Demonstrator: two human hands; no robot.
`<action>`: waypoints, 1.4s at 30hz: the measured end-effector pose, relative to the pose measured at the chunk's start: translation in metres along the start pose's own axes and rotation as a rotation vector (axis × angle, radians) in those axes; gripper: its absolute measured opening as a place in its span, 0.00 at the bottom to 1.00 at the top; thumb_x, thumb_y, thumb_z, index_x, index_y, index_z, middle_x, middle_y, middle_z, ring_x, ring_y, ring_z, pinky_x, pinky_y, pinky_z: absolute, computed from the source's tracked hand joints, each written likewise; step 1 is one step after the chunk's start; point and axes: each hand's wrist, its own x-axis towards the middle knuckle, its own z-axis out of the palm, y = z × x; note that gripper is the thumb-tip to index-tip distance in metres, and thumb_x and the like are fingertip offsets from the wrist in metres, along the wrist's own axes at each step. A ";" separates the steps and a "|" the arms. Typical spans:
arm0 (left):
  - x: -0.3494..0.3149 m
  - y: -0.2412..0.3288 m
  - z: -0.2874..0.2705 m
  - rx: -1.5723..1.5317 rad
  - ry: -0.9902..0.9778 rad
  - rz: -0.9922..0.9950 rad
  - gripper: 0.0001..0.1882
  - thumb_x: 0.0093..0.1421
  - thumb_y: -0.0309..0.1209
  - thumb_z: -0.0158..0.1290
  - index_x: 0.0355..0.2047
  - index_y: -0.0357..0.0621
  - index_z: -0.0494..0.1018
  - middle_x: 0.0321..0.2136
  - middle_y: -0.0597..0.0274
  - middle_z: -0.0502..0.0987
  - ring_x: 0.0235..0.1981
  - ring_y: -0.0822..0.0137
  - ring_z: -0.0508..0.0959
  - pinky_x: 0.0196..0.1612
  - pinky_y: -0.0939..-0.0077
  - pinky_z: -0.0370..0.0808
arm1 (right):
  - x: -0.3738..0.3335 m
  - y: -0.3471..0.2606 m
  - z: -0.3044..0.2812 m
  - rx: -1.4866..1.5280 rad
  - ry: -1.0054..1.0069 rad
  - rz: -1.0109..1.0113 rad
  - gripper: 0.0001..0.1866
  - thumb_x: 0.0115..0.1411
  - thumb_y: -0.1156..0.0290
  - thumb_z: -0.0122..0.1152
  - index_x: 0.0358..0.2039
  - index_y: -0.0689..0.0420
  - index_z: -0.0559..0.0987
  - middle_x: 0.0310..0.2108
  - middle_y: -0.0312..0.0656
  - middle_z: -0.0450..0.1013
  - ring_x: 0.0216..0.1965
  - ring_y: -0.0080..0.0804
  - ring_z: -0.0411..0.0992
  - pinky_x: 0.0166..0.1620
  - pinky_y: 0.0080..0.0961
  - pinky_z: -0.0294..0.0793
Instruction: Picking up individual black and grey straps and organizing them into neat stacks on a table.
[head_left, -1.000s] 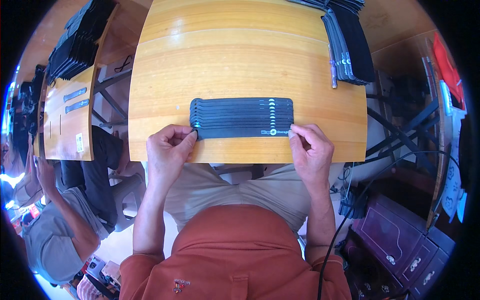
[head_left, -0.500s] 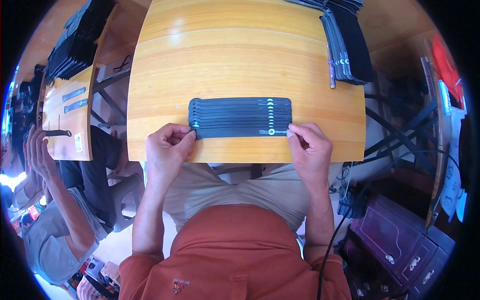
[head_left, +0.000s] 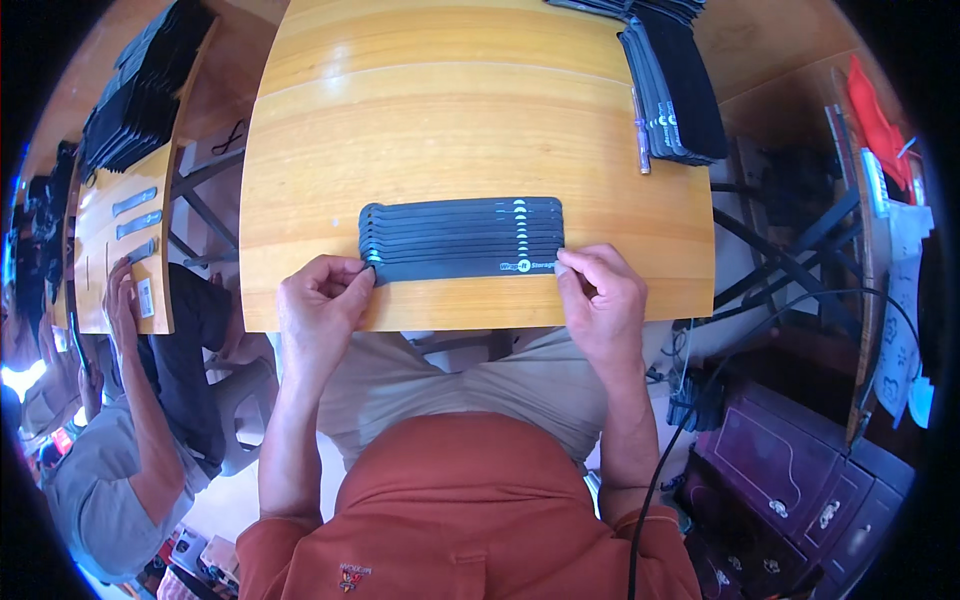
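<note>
Beyond the fanned row of dark straps (head_left: 462,240), we see bare wooden tabletop (head_left: 440,120) open up to the far edge, with room on either side. The only obstacle is a stack of dark straps (head_left: 676,85) at the far right corner, well apart from the row.

I see a small white printed mark (head_left: 527,266) near the right end of the front dark strap (head_left: 462,268). The straps behind each carry a small white mark, forming a line (head_left: 520,225). Far left bench: a small white tag (head_left: 145,297). Right edge: white paper sheets (head_left: 903,330).
</note>
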 end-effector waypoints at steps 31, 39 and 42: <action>0.002 -0.009 -0.001 -0.028 -0.003 0.047 0.07 0.66 0.24 0.63 0.40 0.31 0.81 0.26 0.66 0.81 0.23 0.82 0.74 0.23 0.85 0.71 | 0.000 -0.003 -0.008 -0.126 -0.063 -0.093 0.11 0.60 0.85 0.64 0.44 0.65 0.84 0.37 0.49 0.79 0.36 0.44 0.81 0.41 0.33 0.79; 0.000 -0.004 0.000 0.003 0.021 0.067 0.07 0.65 0.24 0.64 0.39 0.30 0.82 0.27 0.66 0.81 0.23 0.82 0.74 0.25 0.84 0.72 | -0.004 -0.001 -0.004 -0.231 -0.037 -0.182 0.09 0.61 0.82 0.64 0.42 0.65 0.83 0.39 0.48 0.77 0.37 0.47 0.80 0.41 0.40 0.80; 0.001 -0.007 -0.001 -0.017 0.010 0.061 0.07 0.65 0.24 0.64 0.39 0.30 0.82 0.26 0.66 0.81 0.23 0.81 0.74 0.26 0.84 0.72 | -0.006 0.001 -0.002 -0.248 -0.024 -0.212 0.10 0.60 0.82 0.64 0.42 0.65 0.83 0.39 0.48 0.77 0.37 0.47 0.79 0.41 0.39 0.80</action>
